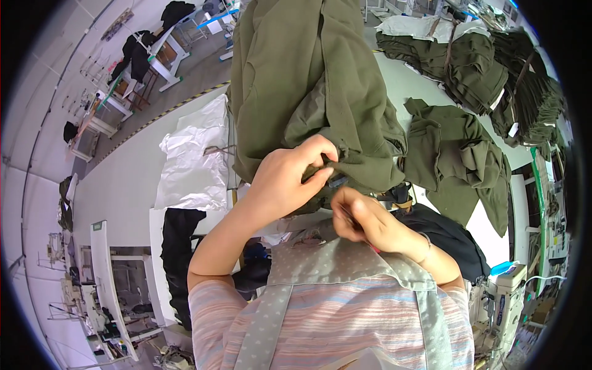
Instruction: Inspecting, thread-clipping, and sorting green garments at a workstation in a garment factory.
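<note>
A large olive-green garment (277, 68) lies in front of me, bunched toward my body, with a seam running down its middle. My left hand (287, 176) is closed on its near edge, thumb and forefinger pinching a fold of the cloth. Just right of it and nearer to me, my right hand (361, 216) is curled shut, apart from the left hand. Whatever its fingers may hold is hidden. Under the garment's near edge, between the hands, small dark parts show, too unclear to name.
Crumpled white sheeting (194, 157) lies on the pale table (126, 157) at left. Another olive-green garment (459, 154) is on the right, with tied bundles of green cloth (462, 58) behind it. Black cloth (176, 259) hangs at near left; a sewing machine (509, 296) stands at near right.
</note>
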A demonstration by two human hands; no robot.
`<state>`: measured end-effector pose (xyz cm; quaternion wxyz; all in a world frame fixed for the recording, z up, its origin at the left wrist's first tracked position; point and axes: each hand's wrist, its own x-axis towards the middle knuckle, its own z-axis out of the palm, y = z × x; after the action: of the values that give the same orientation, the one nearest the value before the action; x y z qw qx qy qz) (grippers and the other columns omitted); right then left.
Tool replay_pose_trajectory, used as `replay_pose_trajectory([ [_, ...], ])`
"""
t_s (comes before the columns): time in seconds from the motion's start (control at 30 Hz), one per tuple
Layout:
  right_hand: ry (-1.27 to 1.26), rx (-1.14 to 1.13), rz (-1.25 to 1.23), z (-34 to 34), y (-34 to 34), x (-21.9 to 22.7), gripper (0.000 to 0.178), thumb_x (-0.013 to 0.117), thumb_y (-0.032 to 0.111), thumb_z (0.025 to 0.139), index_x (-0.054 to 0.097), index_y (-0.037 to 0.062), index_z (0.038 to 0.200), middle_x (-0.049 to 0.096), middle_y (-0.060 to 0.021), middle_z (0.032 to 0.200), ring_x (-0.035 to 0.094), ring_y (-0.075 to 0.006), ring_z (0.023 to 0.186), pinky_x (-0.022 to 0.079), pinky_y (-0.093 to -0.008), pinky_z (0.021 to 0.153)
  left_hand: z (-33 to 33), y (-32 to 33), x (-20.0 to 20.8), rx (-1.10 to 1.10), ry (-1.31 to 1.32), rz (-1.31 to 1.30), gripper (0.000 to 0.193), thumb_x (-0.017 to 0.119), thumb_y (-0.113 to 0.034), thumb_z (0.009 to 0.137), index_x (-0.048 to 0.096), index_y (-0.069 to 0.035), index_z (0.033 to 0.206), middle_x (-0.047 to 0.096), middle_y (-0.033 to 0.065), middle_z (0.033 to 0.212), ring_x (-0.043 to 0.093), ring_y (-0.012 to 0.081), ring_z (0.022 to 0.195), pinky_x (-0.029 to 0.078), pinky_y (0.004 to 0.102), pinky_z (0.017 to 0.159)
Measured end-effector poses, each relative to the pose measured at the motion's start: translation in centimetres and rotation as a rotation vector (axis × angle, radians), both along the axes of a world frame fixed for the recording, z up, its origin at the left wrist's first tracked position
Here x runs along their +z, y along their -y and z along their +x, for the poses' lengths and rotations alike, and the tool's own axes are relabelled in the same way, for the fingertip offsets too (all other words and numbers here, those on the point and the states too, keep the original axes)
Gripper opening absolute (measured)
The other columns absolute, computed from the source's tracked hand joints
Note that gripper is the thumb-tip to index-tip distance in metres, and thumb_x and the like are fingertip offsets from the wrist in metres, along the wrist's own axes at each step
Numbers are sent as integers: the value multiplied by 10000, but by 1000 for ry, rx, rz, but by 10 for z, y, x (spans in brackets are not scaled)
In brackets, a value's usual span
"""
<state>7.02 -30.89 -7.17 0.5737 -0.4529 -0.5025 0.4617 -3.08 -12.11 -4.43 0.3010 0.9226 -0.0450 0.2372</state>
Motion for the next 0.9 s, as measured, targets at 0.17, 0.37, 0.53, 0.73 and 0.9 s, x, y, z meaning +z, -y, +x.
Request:
replay_pose_trajectory([
  [0.17,-213,-95,-77,0,-14,-17,347,387,348,1007,462,10,983,469,-13,704,361,-53,529,287,-185,475,2,-3,10,-187,-286,-518,404,575,75,759,529,-25,1148,598,30,841,537,81,729,437,233,696],
  [0.37,-251,-140,-151,0,-23,-19,312,418,299,1005,469,-7,971,468,-14,695,335,-58,521,280,-201,463,1,-8,13,-220,-326,-437,490,549,94,730,530,-38,1201,545,4,763,443,67,651,397,216,652],
  [0.53,-394,-179,-153,-1,-28,-28,354,424,302,1003,491,-18,865,460,-11,647,319,-58,503,265,-215,443,4,-8,18,-217,-403,-323,505,577,59,718,526,-55,1208,506,28,782,386,102,606,382,251,600],
  [0.73,-425,-196,-184,0,-28,-29,418,438,314,998,501,-8,740,430,-1,594,306,-57,490,247,-224,433,6,-4,17,-196,-438,-236,519,604,19,721,514,-75,1224,589,100,992,516,185,708,465,302,696],
  [0.9,-420,-222,-188,-1,-23,-27,435,459,324,990,514,-12,720,429,0,583,303,-59,489,238,-227,429,10,3,3,-226,-190,-144,633,618,37,681,519,-122,1285,428,38,676,409,155,590,392,286,581],
])
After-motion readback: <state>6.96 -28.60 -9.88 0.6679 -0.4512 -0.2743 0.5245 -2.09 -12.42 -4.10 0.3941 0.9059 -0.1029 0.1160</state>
